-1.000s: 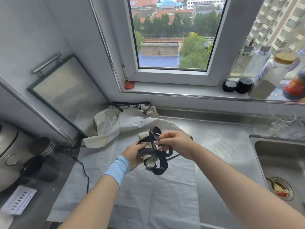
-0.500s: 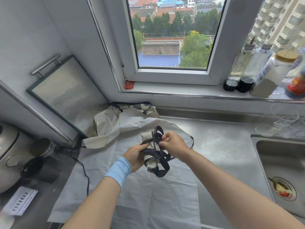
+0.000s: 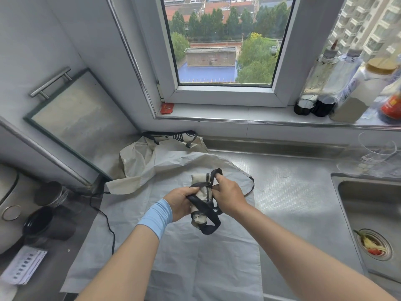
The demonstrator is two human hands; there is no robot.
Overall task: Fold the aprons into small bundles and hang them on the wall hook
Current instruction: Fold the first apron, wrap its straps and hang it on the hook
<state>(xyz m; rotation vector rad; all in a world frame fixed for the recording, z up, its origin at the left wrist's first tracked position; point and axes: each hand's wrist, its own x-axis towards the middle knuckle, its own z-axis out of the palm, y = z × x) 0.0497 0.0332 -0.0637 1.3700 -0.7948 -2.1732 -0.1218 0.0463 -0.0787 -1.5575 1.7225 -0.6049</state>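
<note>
A cream apron rolled into a small bundle (image 3: 200,193) is held above the counter, with its black straps (image 3: 206,216) wound around it and a loop hanging below. My left hand (image 3: 179,202) grips the bundle from the left, thumb on a strap. My right hand (image 3: 225,195) pinches a strap loop at the bundle's top right. A second pale apron (image 3: 173,246) lies spread flat beneath them. A third, crumpled cream apron (image 3: 141,157) with black trim sits by the back wall. No wall hook is in view.
A steel sink (image 3: 373,224) with food scraps in its drain is at the right. Bottles and jars (image 3: 338,83) line the windowsill. A rice cooker (image 3: 6,203), dark cups (image 3: 39,220) and a black cord (image 3: 106,220) sit at the left. A framed board (image 3: 73,118) leans on the wall.
My right hand has drawn the strap over the bundle's top and closer against it. The bundle has turned more upright in my left hand.
</note>
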